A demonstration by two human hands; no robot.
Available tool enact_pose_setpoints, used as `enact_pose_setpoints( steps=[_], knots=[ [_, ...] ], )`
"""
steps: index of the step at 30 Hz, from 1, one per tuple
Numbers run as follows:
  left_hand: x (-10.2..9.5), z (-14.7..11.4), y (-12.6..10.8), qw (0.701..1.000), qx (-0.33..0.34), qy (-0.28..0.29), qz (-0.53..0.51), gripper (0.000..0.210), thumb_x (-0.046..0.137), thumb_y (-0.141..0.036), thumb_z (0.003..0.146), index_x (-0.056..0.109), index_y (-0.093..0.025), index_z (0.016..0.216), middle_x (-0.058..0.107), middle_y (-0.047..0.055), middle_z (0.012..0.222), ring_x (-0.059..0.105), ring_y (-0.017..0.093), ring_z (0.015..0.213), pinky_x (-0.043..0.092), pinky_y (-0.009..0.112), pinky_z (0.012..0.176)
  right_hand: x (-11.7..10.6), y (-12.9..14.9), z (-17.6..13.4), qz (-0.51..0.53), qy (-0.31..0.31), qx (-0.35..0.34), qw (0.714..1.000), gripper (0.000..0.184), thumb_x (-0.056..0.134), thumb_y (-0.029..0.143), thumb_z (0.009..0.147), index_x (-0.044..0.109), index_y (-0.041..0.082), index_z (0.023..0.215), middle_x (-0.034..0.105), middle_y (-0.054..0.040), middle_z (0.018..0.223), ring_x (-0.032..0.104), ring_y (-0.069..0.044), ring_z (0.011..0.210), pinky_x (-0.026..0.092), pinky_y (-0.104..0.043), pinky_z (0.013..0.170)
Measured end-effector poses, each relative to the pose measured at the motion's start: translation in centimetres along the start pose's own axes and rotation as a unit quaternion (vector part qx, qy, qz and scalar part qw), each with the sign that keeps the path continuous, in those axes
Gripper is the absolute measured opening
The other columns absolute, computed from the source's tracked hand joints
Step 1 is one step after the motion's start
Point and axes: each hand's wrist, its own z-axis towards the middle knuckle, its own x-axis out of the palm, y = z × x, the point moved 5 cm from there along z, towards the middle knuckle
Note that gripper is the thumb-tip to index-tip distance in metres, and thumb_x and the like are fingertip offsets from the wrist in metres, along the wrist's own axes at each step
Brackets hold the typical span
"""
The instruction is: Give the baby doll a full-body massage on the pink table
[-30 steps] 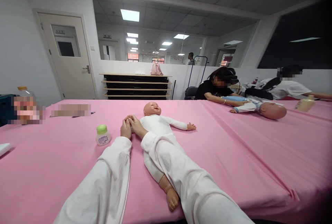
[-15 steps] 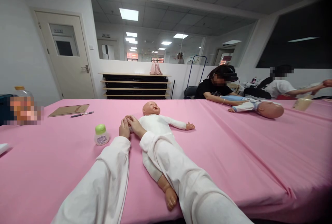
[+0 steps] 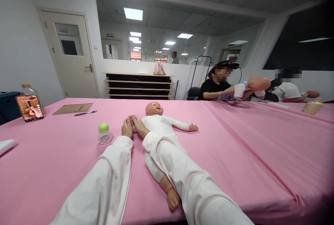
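Observation:
A baby doll (image 3: 159, 125) in a white suit lies on its back on the pink tablecloth (image 3: 229, 155), head away from me. Its arm on my left is held between my two hands. My left hand (image 3: 127, 128) is closed round the outer side of the doll's hand, and my right hand (image 3: 138, 125) closes on it from the other side. The doll's hand is mostly hidden by my fingers. Its other arm stretches out to the right, uncovered. My right sleeve covers part of its lower body; one bare foot shows below. A small bottle with a green cap (image 3: 104, 134) stands left of my left hand.
At the left back are a phone (image 3: 30, 107) propped upright, a brown notebook (image 3: 73, 109) and a pen (image 3: 85, 113). A co-worker (image 3: 217, 82) across the table on the right holds another doll (image 3: 258, 84). A pump bottle (image 3: 312, 106) stands at far right.
My hands stay on the doll's arm with hardly any movement. The co-worker's doll has been lifted off the table and turned. The whole view has shifted slightly.

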Motion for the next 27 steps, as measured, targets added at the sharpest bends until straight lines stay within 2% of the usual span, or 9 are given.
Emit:
enact_pose_setpoints(
  steps=[5, 9, 13, 16, 19, 22, 25, 27],
  knots=[
    [0.0, 0.2, 0.3, 1.000, 0.015, 0.003, -0.004, 0.037, 0.029, -0.043, 0.090, 0.056, -0.019, 0.098, 0.065, 0.007, 0.098, 0.062, 0.015, 0.091, 0.048, 0.029, 0.084, 0.2, 0.2, -0.5, 0.013, 0.002, 0.029, 0.999, 0.011, 0.045, 0.023, 0.085, 0.053, 0.015, 0.087, 0.061, -0.0031, 0.086, 0.052, -0.015, 0.096, 0.041, -0.028, 0.084],
    [0.2, 0.2, 0.3, 0.999, 0.037, 0.030, -0.004, 0.037, 0.030, -0.042, 0.090, 0.053, -0.020, 0.108, 0.063, 0.008, 0.107, 0.061, 0.015, 0.094, 0.048, 0.029, 0.084, -0.2, 0.4, -0.6, 0.005, -0.019, 0.037, 0.999, 0.015, 0.045, 0.028, 0.086, 0.053, 0.015, 0.087, 0.060, -0.0024, 0.089, 0.051, -0.013, 0.095, 0.039, -0.027, 0.085],
    [0.4, -0.1, -0.3, 0.996, 0.068, 0.040, 0.027, 0.035, 0.033, -0.038, 0.090, 0.050, -0.021, 0.115, 0.061, 0.008, 0.111, 0.058, 0.017, 0.101, 0.045, 0.032, 0.090, -0.4, 0.5, -0.5, 0.005, -0.022, 0.039, 0.999, 0.023, 0.037, 0.031, 0.089, 0.052, 0.014, 0.086, 0.060, -0.0028, 0.088, 0.049, -0.012, 0.094, 0.039, -0.025, 0.082],
    [-0.1, -0.3, -1.0, 0.995, 0.090, -0.011, 0.044, 0.039, 0.035, -0.032, 0.089, 0.044, -0.018, 0.124, 0.054, 0.011, 0.121, 0.053, 0.018, 0.110, 0.043, 0.031, 0.093, -0.1, 0.5, -0.6, 0.004, -0.017, 0.037, 0.999, 0.027, 0.032, 0.029, 0.091, 0.053, 0.014, 0.086, 0.060, -0.0031, 0.089, 0.050, -0.011, 0.094, 0.039, -0.026, 0.084],
    [-1.1, -0.4, -1.6, 0.987, 0.097, -0.089, 0.092, 0.041, 0.034, -0.023, 0.088, 0.042, -0.011, 0.127, 0.049, 0.016, 0.124, 0.049, 0.021, 0.114, 0.041, 0.035, 0.096, 0.4, 0.8, -1.2, -0.001, -0.005, 0.028, 1.000, 0.019, 0.040, 0.025, 0.088, 0.057, 0.016, 0.086, 0.062, -0.0027, 0.092, 0.052, -0.012, 0.097, 0.038, -0.027, 0.089],
    [-2.0, -0.5, -1.8, 0.980, 0.078, -0.131, 0.125, 0.039, 0.036, -0.018, 0.086, 0.048, -0.008, 0.122, 0.049, 0.019, 0.121, 0.047, 0.026, 0.115, 0.038, 0.043, 0.097, 1.2, 1.8, -1.8, -0.056, 0.049, -0.009, 0.997, 0.018, 0.042, 0.019, 0.085, 0.060, 0.016, 0.087, 0.063, -0.0033, 0.094, 0.053, -0.014, 0.101, 0.036, -0.030, 0.092],
    [-2.7, -0.8, -2.1, 0.971, 0.074, -0.172, 0.149, 0.037, 0.040, -0.016, 0.084, 0.053, -0.008, 0.118, 0.044, 0.019, 0.125, 0.042, 0.029, 0.119, 0.036, 0.045, 0.097, 1.6, 2.9, -2.3, -0.146, 0.111, -0.032, 0.983, 0.022, 0.040, 0.018, 0.086, 0.060, 0.015, 0.095, 0.062, -0.0059, 0.101, 0.051, -0.016, 0.105, 0.035, -0.033, 0.095],
    [-2.9, -1.0, -2.2, 0.968, 0.073, -0.175, 0.161, 0.037, 0.042, -0.013, 0.082, 0.054, -0.011, 0.117, 0.043, 0.018, 0.127, 0.040, 0.030, 0.121, 0.036, 0.047, 0.098, 1.4, 3.8, -2.6, -0.175, 0.135, -0.031, 0.975, 0.022, 0.043, 0.017, 0.084, 0.059, 0.014, 0.098, 0.061, -0.0076, 0.106, 0.049, -0.017, 0.109, 0.033, -0.034, 0.097]
  ],
)
